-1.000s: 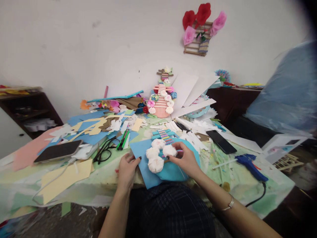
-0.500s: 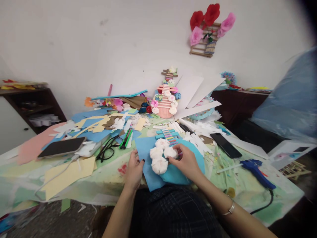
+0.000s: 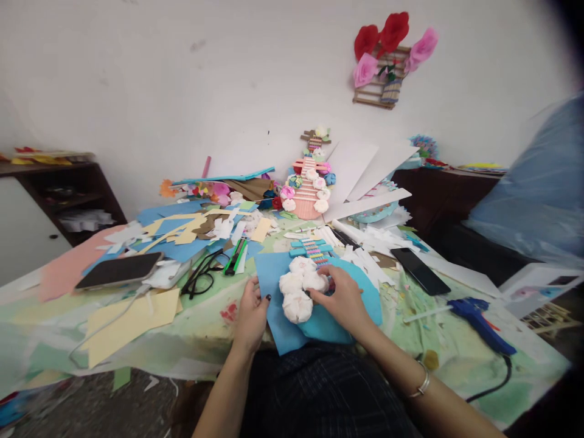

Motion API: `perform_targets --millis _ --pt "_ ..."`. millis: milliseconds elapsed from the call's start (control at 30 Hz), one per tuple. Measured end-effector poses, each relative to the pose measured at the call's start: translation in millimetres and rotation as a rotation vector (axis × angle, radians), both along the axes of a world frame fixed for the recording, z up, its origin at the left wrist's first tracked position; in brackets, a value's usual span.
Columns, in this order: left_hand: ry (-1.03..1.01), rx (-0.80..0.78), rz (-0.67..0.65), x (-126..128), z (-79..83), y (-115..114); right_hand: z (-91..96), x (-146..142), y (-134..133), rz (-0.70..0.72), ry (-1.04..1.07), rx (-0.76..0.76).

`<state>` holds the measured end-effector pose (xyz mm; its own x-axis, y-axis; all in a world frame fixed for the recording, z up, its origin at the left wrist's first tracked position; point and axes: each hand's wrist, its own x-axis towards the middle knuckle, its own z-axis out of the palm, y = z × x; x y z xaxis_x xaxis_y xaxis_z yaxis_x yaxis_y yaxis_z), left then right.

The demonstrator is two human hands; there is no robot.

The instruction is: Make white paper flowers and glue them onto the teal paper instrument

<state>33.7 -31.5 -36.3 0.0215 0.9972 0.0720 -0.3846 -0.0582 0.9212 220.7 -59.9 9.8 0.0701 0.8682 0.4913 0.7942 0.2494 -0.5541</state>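
My left hand (image 3: 252, 313) grips the left edge of a blue paper sheet (image 3: 269, 277), thumb on top and fingers partly behind it. Several white paper flowers (image 3: 297, 306) are grouped on the sheet. With thumb and fingertips, my right hand (image 3: 342, 298) holds the rightmost white paper flower (image 3: 314, 280) against the others. Under that hand lies a rounded turquoise piece (image 3: 365, 289), partly overlapped by the blue sheet. A turquoise neck with coloured strips (image 3: 311, 248) extends from it toward the back. Whether the flowers are stuck down I cannot tell.
A blue glue gun (image 3: 477, 319) and a phone (image 3: 420, 271) lie at right. To the left are another phone (image 3: 118, 271), black-framed glasses (image 3: 201, 278), a green cutter (image 3: 236, 257) and paper scraps (image 3: 182, 228). A pink guitar-shaped decoration (image 3: 306, 198) leans on the wall.
The whole view has shifted slightly, so everything appears a little further right and lower. Both hands keep their holds; the right-hand flower sits pressed close to the others.
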Motion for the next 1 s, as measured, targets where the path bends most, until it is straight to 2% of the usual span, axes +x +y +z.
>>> perform_targets --millis 167,433,767,1000 --pt "-0.007 -0.001 0.002 0 -0.2 0 1.8 1 -3 0.039 0.039 0.006" --pt "-0.011 -0.002 0.009 0 1.3 -1 5.3 12 -5 0.183 0.064 -0.024" --pt "0.020 0.006 -0.001 -1 2.5 -2 2.1 10 3 0.120 0.036 0.010" --pt "0.133 0.032 0.053 1 -4.1 4 -6.5 9 6 0.098 0.029 0.015"
